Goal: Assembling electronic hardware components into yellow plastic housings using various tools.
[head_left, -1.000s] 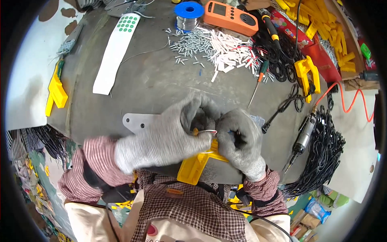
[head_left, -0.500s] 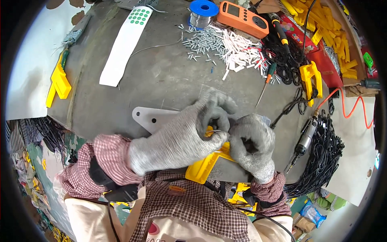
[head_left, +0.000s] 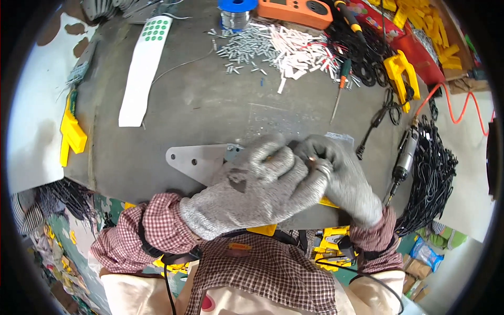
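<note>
Head view: left hand (head_left: 260,185) and right hand (head_left: 342,174) curled (contents unclear), yellow piece (head_left: 263,230) now mostly covered.

We see a gray worktable (head_left: 184,115), brown-patched white surface (head_left: 37,126) left, pale surface (head_left: 467,173) right, littered green floor (head_left: 62,226) near left.

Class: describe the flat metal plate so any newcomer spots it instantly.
On the grey workbench, find the gloved left hand. Partly hidden by it, a flat metal plate sticks out leftward. Two holes in its rounded, tapering end set it apart from the white strip farther back.
</note>
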`<state>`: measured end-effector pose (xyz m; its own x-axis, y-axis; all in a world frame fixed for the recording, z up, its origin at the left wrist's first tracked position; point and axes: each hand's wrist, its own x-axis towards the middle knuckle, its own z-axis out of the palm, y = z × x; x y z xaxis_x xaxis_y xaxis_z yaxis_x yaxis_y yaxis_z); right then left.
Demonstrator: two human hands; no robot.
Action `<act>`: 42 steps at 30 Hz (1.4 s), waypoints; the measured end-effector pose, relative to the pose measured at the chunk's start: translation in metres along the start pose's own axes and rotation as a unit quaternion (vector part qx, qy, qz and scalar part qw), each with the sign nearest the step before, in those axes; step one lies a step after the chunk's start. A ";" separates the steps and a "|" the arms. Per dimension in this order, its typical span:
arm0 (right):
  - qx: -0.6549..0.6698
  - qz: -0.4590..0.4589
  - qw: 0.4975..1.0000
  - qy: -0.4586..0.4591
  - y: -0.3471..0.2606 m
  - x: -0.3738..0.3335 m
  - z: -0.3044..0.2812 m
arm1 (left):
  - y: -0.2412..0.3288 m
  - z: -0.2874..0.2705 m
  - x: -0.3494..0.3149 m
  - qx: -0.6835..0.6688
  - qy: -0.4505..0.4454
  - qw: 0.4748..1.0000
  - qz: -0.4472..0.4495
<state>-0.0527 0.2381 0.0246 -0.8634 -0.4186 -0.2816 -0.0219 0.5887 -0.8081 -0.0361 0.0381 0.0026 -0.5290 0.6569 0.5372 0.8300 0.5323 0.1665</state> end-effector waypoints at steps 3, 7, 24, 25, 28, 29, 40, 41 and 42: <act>0.070 0.012 0.995 -0.066 0.020 0.007 0.002 | -0.005 -0.008 -0.002 -0.222 -0.030 0.943 -0.248; -0.127 -0.145 0.980 0.040 -0.003 -0.009 0.003 | -0.014 0.002 -0.005 -0.490 0.018 0.800 -0.346; 0.071 -0.070 0.995 0.005 0.022 -0.002 0.004 | -0.015 -0.003 -0.002 -0.250 -0.043 0.955 -0.151; 0.108 -0.045 0.993 -0.016 0.027 -0.001 0.001 | -0.014 -0.002 -0.004 -0.173 -0.050 0.981 -0.071; 0.167 -0.009 0.986 0.001 0.019 0.002 0.006 | -0.015 -0.003 -0.008 -0.190 -0.047 0.971 -0.138; 0.168 -0.010 0.986 0.004 0.015 0.007 0.004 | -0.013 0.001 -0.010 -0.190 -0.048 0.971 -0.136; 0.182 0.018 0.983 0.000 0.026 0.030 0.006 | 0.006 -0.024 0.012 0.038 -0.243 0.965 -0.092; 0.185 -0.014 0.982 0.018 0.029 0.030 0.006 | 0.004 -0.020 0.014 0.038 -0.244 0.965 -0.089; 0.187 -0.014 0.982 0.020 0.030 0.029 0.006 | 0.000 -0.018 0.015 0.028 -0.253 0.964 -0.078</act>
<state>-0.0754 0.2398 -0.0106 -0.8842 -0.3990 -0.2428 0.1347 0.2799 -0.9505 -0.0408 0.0383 0.0254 -0.6772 0.7350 0.0357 0.7299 0.6647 0.1594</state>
